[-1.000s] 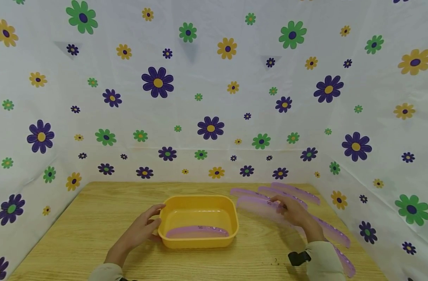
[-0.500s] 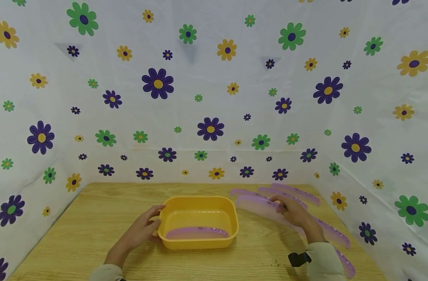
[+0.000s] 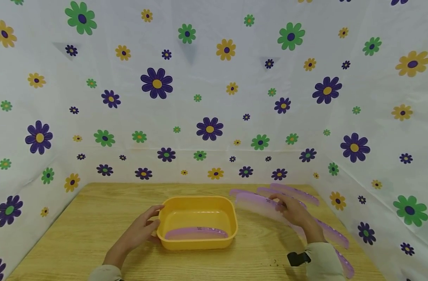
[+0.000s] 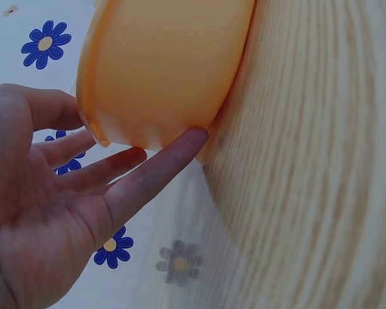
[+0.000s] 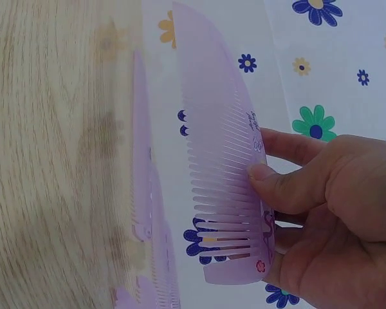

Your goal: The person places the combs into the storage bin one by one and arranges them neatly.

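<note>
A purple comb (image 3: pixel 256 203) is pinched by its spine between the thumb and fingers of my right hand (image 3: pixel 294 210). In the right wrist view this comb (image 5: pixel 225 161) stands tilted, its teeth facing the table and the thumb pressed near the printed marks. My left hand (image 3: pixel 141 230) is at the left end of a yellow plastic basin (image 3: pixel 196 245). Its extended fingers (image 4: pixel 154 167) touch the outer wall, and another digit meets the rim. Inside the basin lies one purple comb (image 3: pixel 196 233) along the near side.
More purple combs lie on the wooden table (image 3: pixel 122 203): some behind the right hand, such as the far comb (image 3: pixel 295 192), others by the right forearm, such as the near comb (image 3: pixel 333 233). A white flowered cloth (image 3: pixel 186 117) walls the back and sides.
The comb in my right hand has risen slightly at its left end, with its teeth tipping a little. My left hand, the basin and the comb in it have not moved.
</note>
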`<state>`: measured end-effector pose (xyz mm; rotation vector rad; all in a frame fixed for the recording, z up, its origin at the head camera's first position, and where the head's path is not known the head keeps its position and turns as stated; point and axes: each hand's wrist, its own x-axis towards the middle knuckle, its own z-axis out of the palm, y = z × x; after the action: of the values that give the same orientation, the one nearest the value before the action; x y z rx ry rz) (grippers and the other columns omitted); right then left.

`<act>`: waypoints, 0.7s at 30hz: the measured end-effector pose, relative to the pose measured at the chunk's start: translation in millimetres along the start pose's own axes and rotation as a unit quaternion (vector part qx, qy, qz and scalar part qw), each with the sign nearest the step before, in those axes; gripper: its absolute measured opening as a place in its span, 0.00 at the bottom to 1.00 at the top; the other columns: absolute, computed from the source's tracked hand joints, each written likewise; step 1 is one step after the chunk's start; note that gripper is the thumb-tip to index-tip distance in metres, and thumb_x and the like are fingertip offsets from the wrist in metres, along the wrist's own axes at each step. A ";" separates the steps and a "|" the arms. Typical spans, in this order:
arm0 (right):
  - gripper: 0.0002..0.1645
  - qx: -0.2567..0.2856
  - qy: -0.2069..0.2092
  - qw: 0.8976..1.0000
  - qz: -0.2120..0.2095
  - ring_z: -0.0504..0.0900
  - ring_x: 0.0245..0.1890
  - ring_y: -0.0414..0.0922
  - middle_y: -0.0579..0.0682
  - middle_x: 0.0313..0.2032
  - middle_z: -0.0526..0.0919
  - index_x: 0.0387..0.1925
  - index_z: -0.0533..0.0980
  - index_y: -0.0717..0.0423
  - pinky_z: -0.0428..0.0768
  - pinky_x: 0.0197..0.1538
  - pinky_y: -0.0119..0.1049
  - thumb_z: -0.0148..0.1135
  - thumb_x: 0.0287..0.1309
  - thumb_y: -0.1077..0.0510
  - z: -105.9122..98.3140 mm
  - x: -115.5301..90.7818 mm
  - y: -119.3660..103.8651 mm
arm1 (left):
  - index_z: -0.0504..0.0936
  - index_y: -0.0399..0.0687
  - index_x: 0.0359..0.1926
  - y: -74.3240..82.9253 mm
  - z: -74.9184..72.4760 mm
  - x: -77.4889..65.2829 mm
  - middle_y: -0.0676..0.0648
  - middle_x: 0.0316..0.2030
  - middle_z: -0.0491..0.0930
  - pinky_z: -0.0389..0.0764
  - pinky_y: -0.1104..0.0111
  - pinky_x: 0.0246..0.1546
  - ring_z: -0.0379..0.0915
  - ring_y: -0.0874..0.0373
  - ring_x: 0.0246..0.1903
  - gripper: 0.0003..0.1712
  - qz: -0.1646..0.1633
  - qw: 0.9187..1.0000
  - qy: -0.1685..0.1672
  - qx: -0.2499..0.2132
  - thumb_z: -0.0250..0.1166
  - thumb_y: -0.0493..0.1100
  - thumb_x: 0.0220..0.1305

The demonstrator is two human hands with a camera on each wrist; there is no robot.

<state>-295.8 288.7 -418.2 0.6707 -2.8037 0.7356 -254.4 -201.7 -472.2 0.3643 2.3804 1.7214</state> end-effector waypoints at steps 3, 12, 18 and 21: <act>0.20 -0.005 0.001 1.000 -0.002 0.71 0.30 0.41 0.53 0.36 0.80 0.50 0.75 0.57 0.70 0.32 0.29 0.53 0.58 0.75 -0.4 0.9 -2.1 | 0.57 0.51 0.71 0.4 0.1 -0.3 0.31 0.70 0.52 0.87 0.57 0.34 0.67 0.32 0.59 0.28 -0.003 1.000 0.002 -0.001 0.49 0.39 0.73; 0.21 0.005 0.021 0.999 -0.038 0.71 0.29 0.39 0.54 0.34 0.80 0.50 0.76 0.59 0.72 0.31 0.29 0.53 0.57 0.76 -2.0 2.6 -7.9 | 0.57 0.51 0.70 2.2 0.3 0.0 0.31 0.69 0.53 0.86 0.56 0.34 0.67 0.32 0.59 0.28 -0.007 1.000 0.005 0.000 0.49 0.38 0.72; 0.26 0.025 0.050 0.992 -0.112 0.61 0.19 0.31 0.54 0.30 0.79 0.53 0.76 0.59 0.65 0.24 0.25 0.52 0.54 0.79 -2.2 5.3 -13.6 | 0.57 0.51 0.71 0.6 0.0 0.3 0.31 0.69 0.53 0.86 0.56 0.34 0.67 0.32 0.59 0.28 -0.005 1.000 0.002 0.000 0.48 0.39 0.72; 0.26 0.024 0.053 0.992 -0.113 0.63 0.20 0.32 0.53 0.33 0.80 0.53 0.76 0.58 0.66 0.25 0.25 0.53 0.54 0.78 -2.6 5.6 -17.5 | 0.57 0.51 0.71 0.7 -0.2 0.0 0.31 0.70 0.53 0.86 0.56 0.34 0.66 0.32 0.60 0.28 -0.007 1.000 0.004 -0.001 0.48 0.39 0.72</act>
<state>-292.6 274.2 -407.0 0.9114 -2.5656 0.7726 -254.4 -201.7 -471.4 0.3408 2.3813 1.7219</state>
